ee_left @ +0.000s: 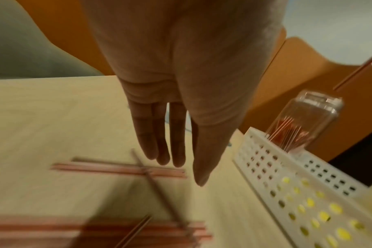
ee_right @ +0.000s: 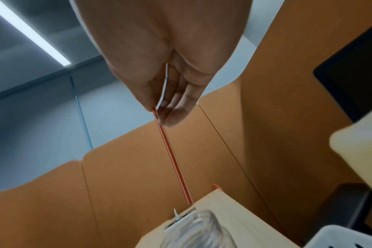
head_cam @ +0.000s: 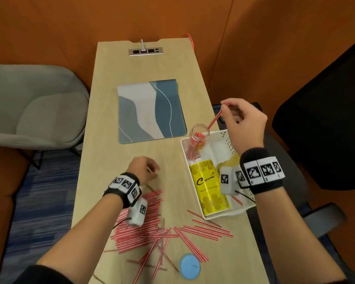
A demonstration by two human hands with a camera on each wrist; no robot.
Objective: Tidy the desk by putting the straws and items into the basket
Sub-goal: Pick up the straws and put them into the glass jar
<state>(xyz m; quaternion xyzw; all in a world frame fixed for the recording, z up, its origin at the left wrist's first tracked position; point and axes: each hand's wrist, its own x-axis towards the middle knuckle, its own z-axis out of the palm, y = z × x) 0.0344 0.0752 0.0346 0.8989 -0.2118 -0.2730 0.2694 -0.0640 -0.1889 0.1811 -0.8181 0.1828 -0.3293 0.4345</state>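
Observation:
My right hand (head_cam: 225,108) pinches one red-striped straw (head_cam: 214,117) by its upper end, and the lower end hangs at the mouth of a clear jar (head_cam: 199,136). In the right wrist view the straw (ee_right: 172,159) runs down from my fingertips (ee_right: 168,120) toward the jar (ee_right: 193,231). The jar holds several straws and stands in the far corner of the white perforated basket (head_cam: 226,140), beside a yellow can (head_cam: 209,187). My left hand (head_cam: 150,171) hovers over the desk with straight fingers (ee_left: 176,157) and holds nothing. Loose straws (head_cam: 152,226) lie piled below it.
A round blue lid (head_cam: 190,266) lies near the desk's front edge among the straws. A blue-and-white mat (head_cam: 152,111) covers the middle of the desk, with a socket panel (head_cam: 146,51) at the far end. A grey chair stands left, a black one right.

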